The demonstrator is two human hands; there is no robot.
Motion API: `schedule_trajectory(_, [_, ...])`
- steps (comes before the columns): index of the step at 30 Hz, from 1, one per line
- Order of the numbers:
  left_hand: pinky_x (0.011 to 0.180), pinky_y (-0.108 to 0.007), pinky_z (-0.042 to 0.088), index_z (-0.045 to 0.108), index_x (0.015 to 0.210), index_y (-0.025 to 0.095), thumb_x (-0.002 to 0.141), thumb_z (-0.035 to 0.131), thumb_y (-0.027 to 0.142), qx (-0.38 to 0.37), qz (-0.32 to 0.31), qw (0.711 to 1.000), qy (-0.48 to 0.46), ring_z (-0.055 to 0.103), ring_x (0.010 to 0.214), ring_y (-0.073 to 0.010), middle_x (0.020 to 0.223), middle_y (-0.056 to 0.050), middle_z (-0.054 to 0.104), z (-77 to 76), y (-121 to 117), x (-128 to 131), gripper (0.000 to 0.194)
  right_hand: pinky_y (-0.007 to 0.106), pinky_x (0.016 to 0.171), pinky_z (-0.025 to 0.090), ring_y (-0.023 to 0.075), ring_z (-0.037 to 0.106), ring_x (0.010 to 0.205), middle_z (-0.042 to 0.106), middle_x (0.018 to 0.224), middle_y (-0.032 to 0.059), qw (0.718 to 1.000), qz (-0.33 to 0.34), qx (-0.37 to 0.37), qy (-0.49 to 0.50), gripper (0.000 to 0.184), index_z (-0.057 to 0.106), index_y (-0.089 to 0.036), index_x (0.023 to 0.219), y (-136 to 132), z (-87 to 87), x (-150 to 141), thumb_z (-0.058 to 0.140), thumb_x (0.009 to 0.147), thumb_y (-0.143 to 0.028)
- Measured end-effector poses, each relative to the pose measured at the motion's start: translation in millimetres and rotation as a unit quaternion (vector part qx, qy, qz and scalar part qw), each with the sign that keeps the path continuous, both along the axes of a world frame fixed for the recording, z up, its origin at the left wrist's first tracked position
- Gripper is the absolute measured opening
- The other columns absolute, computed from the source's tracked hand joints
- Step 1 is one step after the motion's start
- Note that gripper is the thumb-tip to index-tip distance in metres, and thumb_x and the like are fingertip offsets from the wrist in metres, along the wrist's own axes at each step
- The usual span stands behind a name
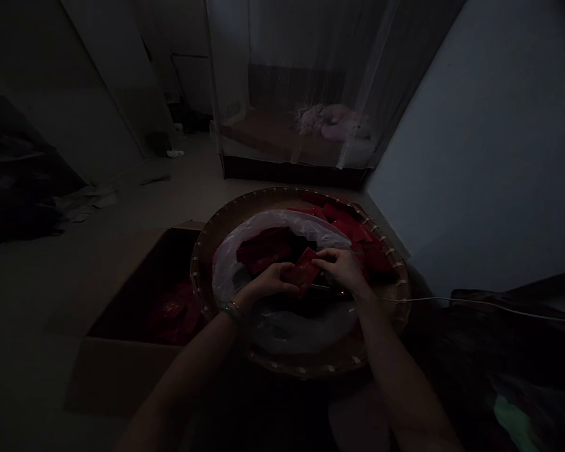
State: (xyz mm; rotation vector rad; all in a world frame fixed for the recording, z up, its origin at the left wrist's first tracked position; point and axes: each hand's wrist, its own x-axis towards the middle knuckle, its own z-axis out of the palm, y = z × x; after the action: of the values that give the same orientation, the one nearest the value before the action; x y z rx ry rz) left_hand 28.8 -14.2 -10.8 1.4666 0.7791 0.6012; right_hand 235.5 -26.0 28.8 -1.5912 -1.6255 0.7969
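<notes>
A small red packet (306, 270), perhaps a paper envelope, is held tilted between my two hands. My left hand (274, 280) pinches its left edge, a bracelet at the wrist. The fingers of my right hand (341, 267) are closed on its upper right corner. Both hands are over an opened clear plastic bag (282, 220), spread inside a round woven bamboo tray (201, 263). More red pieces (263, 248) lie dark inside the bag. Under my right hand is a dark object with a small red light (342, 292). The room is dim, hiding fine detail.
Flat red packets (346, 223) are heaped at the tray's far right. To the left stands an open cardboard box (117, 370) with red items inside. A thin white cable (475, 302) runs off right. Beyond are a netted bed (263, 135) and a pale wall (489, 138).
</notes>
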Motion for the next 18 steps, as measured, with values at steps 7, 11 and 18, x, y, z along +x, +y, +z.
schedule_trajectory(7, [0.071,-0.025,0.045,0.062,0.102,0.010,0.060,0.077,0.024,-0.066,-0.013,0.997,-0.031,0.060,0.075,-0.0147,0.088,-0.004,0.067,2.4,-1,2,0.047,0.024,0.058,0.045,0.0156,0.061,0.063,0.068,0.070,0.0006,1.000,0.012,0.015,0.018,0.052,0.060,-0.018,0.116,-3,5.2,-9,0.065,0.070,-0.042])
schedule_trajectory(11, [0.067,-0.024,0.045,0.065,0.092,0.010,0.056,0.078,0.023,-0.056,-0.034,0.998,0.008,0.060,0.069,-0.0133,0.079,-0.001,0.067,0.7,-1,1,0.041,0.025,0.062,0.046,0.0167,0.062,0.069,0.070,0.079,0.0029,1.000,0.021,0.014,-0.013,0.036,0.069,-0.018,0.096,-7,9.2,-20,0.062,0.072,-0.044])
schedule_trajectory(18, [0.060,-0.025,0.050,0.066,0.089,0.009,0.051,0.082,0.024,-0.100,-0.031,0.994,0.004,0.061,0.064,-0.0138,0.078,-0.003,0.069,-10.0,2,1,0.044,0.026,0.065,0.045,0.0185,0.062,0.074,0.069,0.077,0.0029,0.996,-0.055,0.048,-0.043,0.039,0.071,-0.019,0.090,0,4.1,-1,0.048,0.082,-0.049])
